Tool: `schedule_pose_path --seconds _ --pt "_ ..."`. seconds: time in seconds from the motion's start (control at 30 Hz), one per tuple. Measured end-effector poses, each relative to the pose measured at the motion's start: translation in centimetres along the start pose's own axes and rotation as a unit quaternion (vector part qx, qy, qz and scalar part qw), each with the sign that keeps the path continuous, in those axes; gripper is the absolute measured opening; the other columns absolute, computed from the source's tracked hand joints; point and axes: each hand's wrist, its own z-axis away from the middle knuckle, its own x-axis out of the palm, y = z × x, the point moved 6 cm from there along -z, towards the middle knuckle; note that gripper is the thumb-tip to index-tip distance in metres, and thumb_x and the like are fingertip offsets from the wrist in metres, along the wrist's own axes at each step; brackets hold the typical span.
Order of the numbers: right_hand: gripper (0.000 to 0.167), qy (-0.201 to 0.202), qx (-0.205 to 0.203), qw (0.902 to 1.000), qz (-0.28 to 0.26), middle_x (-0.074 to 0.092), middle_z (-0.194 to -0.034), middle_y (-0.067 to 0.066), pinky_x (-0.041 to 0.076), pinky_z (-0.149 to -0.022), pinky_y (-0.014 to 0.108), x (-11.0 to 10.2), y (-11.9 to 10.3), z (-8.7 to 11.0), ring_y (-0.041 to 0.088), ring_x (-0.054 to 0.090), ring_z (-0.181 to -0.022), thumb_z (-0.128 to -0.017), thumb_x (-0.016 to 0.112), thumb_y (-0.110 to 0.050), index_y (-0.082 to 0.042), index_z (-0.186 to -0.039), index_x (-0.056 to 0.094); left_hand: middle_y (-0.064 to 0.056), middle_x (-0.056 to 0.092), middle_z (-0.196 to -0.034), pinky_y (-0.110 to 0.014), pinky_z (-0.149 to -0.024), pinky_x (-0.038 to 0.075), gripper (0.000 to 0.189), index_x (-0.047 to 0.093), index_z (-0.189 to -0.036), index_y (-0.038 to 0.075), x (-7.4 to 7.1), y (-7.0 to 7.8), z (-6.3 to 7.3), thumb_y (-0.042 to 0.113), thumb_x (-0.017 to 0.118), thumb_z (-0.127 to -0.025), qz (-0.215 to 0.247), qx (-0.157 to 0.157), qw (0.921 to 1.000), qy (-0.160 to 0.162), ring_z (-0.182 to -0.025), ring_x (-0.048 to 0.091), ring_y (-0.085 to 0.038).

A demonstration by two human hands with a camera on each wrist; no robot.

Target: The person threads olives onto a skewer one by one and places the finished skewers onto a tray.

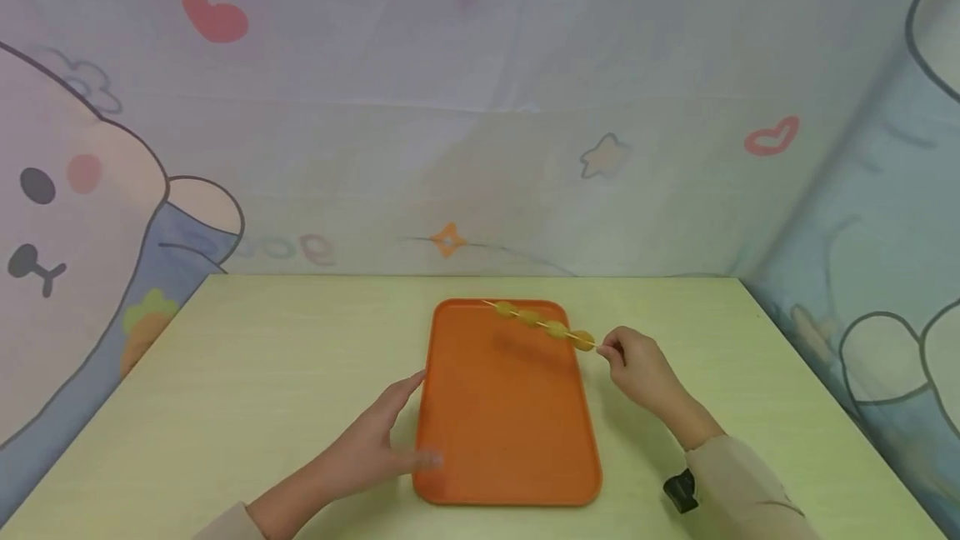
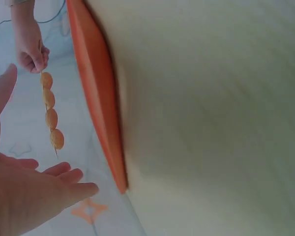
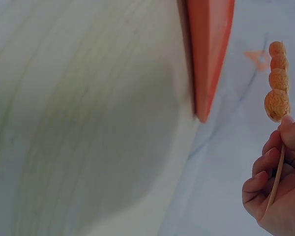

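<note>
My right hand pinches the bare end of a wooden skewer threaded with several round yellow-brown balls. In the right wrist view the skewer's stick runs down across the palm, with thumb and fingers curled on it. The balls hang above the far right part of an orange rectangular tray, and their shadow falls on it. At the tray's left side is my left hand, fingers spread, thumb over the near left rim. Nothing is held in that hand in the left wrist view.
The tray lies on a pale wood-grain table. Behind the table hangs a printed cloth backdrop with cartoon figures, which also covers the right side. A small black object shows at the right sleeve.
</note>
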Motion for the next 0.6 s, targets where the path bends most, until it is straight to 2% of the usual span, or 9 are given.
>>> schedule_pose_path --seconds 0.1,0.2,0.33,0.6 --pt "0.012 -0.016 0.019 0.9996 -0.013 0.054 -0.073 0.006 0.041 -0.055 0.029 0.9 0.9 -0.7 0.016 0.044 -0.059 -0.097 0.055 -0.007 0.004 -0.094 0.059 -0.017 0.022 -0.156 -0.062 -0.108 0.026 0.107 0.018 -0.154 0.010 0.5 -0.7 -0.2 0.038 0.083 -0.075 -0.006 -0.006 0.9994 -0.034 -0.141 0.026 -0.040" --pt "0.013 -0.028 0.038 0.9987 -0.022 0.055 -0.075 0.008 0.042 -0.056 0.030 1.9 1.6 -1.2 0.016 0.045 -0.060 -0.098 0.054 -0.008 0.004 -0.094 0.059 -0.021 0.018 -0.156 -0.065 -0.110 0.015 0.112 0.013 -0.154 0.004 1.0 -1.3 -0.3 0.037 0.084 -0.073 -0.011 -0.013 0.9982 -0.057 -0.142 0.019 -0.043" --pt "0.012 -0.043 0.055 0.9973 -0.024 0.057 -0.078 0.009 0.042 -0.059 0.031 2.9 2.2 -1.7 0.017 0.046 -0.062 -0.098 0.054 -0.007 0.004 -0.094 0.058 -0.025 0.017 -0.156 -0.068 -0.109 0.000 0.117 0.013 -0.153 0.000 1.5 -1.9 -0.3 0.037 0.086 -0.069 -0.024 -0.021 0.9969 -0.072 -0.144 0.007 -0.044" --pt "0.012 -0.061 0.054 0.9966 -0.015 0.059 -0.082 0.011 0.043 -0.062 0.031 3.7 2.7 -2.3 0.017 0.047 -0.067 -0.097 0.056 -0.007 0.004 -0.093 0.058 -0.028 0.019 -0.155 -0.068 -0.109 0.000 0.119 0.017 -0.152 -0.003 2.0 -2.5 -0.3 0.036 0.088 -0.066 -0.040 -0.043 0.9937 -0.096 -0.144 0.008 -0.045"
